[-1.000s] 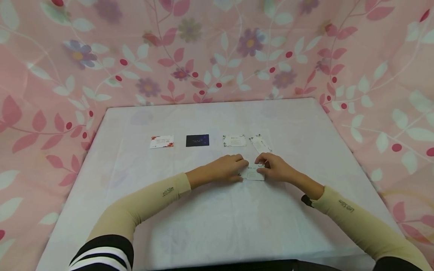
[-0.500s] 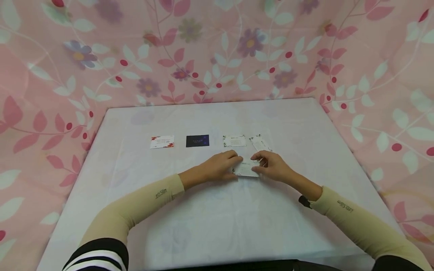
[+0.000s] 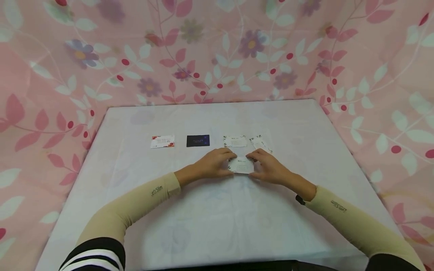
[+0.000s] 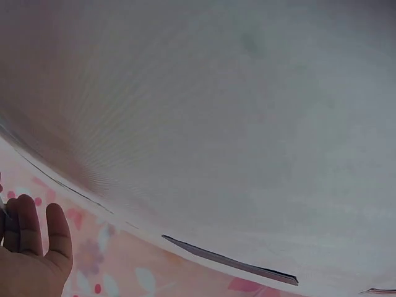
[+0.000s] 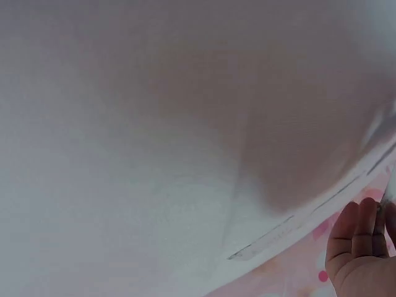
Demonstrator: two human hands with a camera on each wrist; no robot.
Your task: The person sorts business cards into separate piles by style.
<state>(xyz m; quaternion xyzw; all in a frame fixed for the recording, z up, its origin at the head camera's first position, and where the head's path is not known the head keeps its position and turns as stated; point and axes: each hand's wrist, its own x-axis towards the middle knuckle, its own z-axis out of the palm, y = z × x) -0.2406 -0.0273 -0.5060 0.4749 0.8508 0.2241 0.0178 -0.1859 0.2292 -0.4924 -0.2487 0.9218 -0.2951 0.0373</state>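
Note:
Between my two hands, in the middle of the head view, is a white business card (image 3: 241,165) with leafy corners; a thin dark line runs along its near edge. My left hand (image 3: 214,163) holds it by the left end, fingers at the far corner and thumb at the near one. At the right end my right hand (image 3: 272,168) grips it the same way. In the left wrist view the left hand (image 4: 34,247) appears low in the left corner. The right wrist view has the right hand (image 5: 364,250) low at the right, its fingers bent.
Beyond the hands lies a row of cards on the white tablecloth (image 3: 203,218): a white card with red flowers (image 3: 162,142), a dark blue card (image 3: 198,140), a leafy white card (image 3: 235,141) and a slanted leafy card (image 3: 260,143). A floral curtain (image 3: 217,49) hangs behind the table.
Both hands have moved left with the business card. The right hand has changed from pinching over the card's right part to holding its right end. The row of cards stays put.

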